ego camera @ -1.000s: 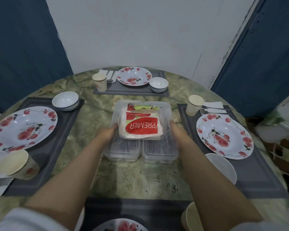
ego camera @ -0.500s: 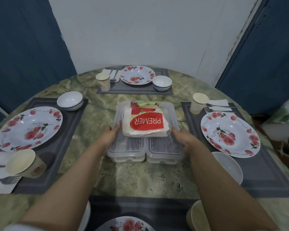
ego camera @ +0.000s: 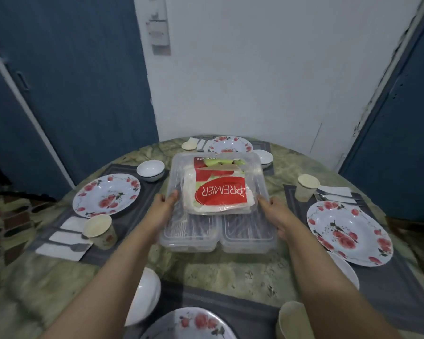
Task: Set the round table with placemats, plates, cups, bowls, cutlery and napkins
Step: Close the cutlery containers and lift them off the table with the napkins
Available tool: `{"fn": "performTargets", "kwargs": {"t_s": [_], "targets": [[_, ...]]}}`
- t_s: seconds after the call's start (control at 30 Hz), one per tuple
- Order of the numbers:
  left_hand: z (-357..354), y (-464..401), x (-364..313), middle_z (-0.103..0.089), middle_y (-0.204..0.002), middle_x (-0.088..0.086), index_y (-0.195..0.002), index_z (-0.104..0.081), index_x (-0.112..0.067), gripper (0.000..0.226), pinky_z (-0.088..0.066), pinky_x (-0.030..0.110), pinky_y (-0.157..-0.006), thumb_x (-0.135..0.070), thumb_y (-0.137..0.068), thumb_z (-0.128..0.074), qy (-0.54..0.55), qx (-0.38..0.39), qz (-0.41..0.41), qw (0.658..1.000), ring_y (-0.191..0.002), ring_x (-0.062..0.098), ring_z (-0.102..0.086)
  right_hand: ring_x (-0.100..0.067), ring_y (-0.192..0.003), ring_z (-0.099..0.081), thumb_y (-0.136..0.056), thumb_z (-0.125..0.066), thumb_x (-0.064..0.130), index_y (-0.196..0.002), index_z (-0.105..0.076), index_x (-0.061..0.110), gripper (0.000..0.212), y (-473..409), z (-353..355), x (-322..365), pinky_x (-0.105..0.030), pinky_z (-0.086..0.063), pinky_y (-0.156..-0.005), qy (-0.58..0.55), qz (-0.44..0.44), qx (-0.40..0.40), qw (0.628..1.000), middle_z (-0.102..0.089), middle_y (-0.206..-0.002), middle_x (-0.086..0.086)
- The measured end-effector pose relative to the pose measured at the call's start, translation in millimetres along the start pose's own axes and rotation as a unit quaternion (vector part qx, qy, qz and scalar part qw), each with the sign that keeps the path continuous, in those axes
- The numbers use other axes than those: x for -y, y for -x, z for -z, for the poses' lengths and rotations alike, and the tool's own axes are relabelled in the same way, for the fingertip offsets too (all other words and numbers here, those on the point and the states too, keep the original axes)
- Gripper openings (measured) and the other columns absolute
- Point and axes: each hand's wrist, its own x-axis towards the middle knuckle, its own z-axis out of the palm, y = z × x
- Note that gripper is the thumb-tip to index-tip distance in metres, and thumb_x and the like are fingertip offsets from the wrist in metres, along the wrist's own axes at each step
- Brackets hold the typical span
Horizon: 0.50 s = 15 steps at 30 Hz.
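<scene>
A clear plastic tray (ego camera: 179, 172) holds a red-and-white napkin pack (ego camera: 218, 192) and two clear lidded cutlery boxes (ego camera: 191, 234). It is tilted up over the middle of the round marble table (ego camera: 230, 272). My left hand (ego camera: 162, 206) grips its left side and my right hand (ego camera: 277, 214) its right side. Dark placemats carry floral plates: left plate (ego camera: 107, 195), right plate (ego camera: 348, 232), far plate (ego camera: 230, 144), near plate (ego camera: 189, 325). Each setting has a white bowl and a paper cup.
The left bowl (ego camera: 150, 169), left cup (ego camera: 99, 231) and white napkins with a fork (ego camera: 64, 245) lie on the left mat. The right cup (ego camera: 306, 187) and near cup (ego camera: 291, 321) stand by my right arm. Blue doors and a white wall sit behind.
Both hands have raised the tray with the napkin pack off the table and toward me; the view has tipped upward and pulled back.
</scene>
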Motion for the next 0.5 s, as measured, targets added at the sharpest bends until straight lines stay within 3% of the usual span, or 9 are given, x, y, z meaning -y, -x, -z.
{"fn": "performTargets", "kwargs": {"t_s": [0.07,0.17,0.23,0.3,0.4,0.5], "targets": [[19.4,28.4,-9.4,-0.055,-0.128,0.008,-0.145,-0.030,-0.012,0.071,-0.054,0.035,-0.069,-0.057,-0.093,-0.050,0.012,-0.020,-0.010,1.000,-0.091,0.021,-0.062,-0.025,-0.097,-0.065,-0.086,-0.059,0.059,-0.118,-0.049,0.012,0.057,17.3,-1.9,13.6,-0.044,-0.057,-0.085,-0.012,0.014,0.035,0.999,-0.062,-0.112,-0.006],[49.5,79.3,-18.0,-0.054,-0.133,0.009,-0.144,-0.031,-0.018,0.079,-0.056,0.049,-0.087,-0.067,-0.086,-0.053,0.050,-0.056,0.001,0.997,-0.105,0.031,-0.063,-0.025,-0.087,-0.069,-0.091,-0.060,0.050,-0.123,-0.054,0.007,0.054,51.8,-11.0,38.3,-0.036,-0.060,-0.068,-0.012,0.056,0.082,0.995,-0.067,-0.108,-0.008],[77.7,111.6,-15.6,-0.055,-0.129,0.008,-0.137,-0.035,-0.024,0.078,-0.056,0.051,-0.083,-0.072,-0.080,-0.056,0.069,-0.084,-0.006,0.994,-0.104,0.033,-0.064,-0.022,-0.079,-0.068,-0.094,-0.058,0.043,-0.122,-0.055,0.007,0.046,77.4,-17.4,52.7,-0.027,-0.057,-0.054,0.009,0.090,0.106,0.990,-0.067,-0.107,-0.009],[107.0,135.2,-8.5,-0.059,-0.128,0.008,-0.135,-0.041,-0.019,0.090,-0.058,0.050,-0.079,-0.079,-0.071,-0.062,0.077,-0.114,-0.013,0.990,-0.101,0.032,-0.067,-0.022,-0.075,-0.069,-0.095,-0.057,0.042,-0.119,-0.059,0.004,0.045,98.9,-27.7,62.3,-0.027,-0.057,-0.053,0.028,0.112,0.138,0.984,-0.069,-0.101,-0.012],[138.4,205.5,-6.7,-0.062,-0.121,0.015,-0.133,-0.045,-0.001,0.076,-0.060,0.036,-0.064,-0.059,-0.087,-0.061,0.102,-0.183,-0.012,0.978,-0.093,0.029,-0.070,-0.023,-0.074,-0.069,-0.096,-0.056,0.041,-0.115,-0.061,0.005,0.042,145.2,-53.5,74.4,-0.027,-0.056,-0.055,0.048,0.139,0.203,0.968,-0.070,-0.095,-0.012],[173.2,277.0,6.2,-0.058,-0.114,0.011,-0.128,-0.039,-0.006,0.059,-0.055,0.032,-0.058,-0.048,-0.093,-0.059,0.131,-0.258,0.007,0.957,-0.086,0.023,-0.066,-0.023,-0.080,-0.069,-0.093,-0.058,0.046,-0.123,-0.061,0.002,0.053,189.5,-92.5,80.6,-0.029,-0.054,-0.060,0.063,0.164,0.270,0.947,-0.070,-0.102,-0.012]]}}
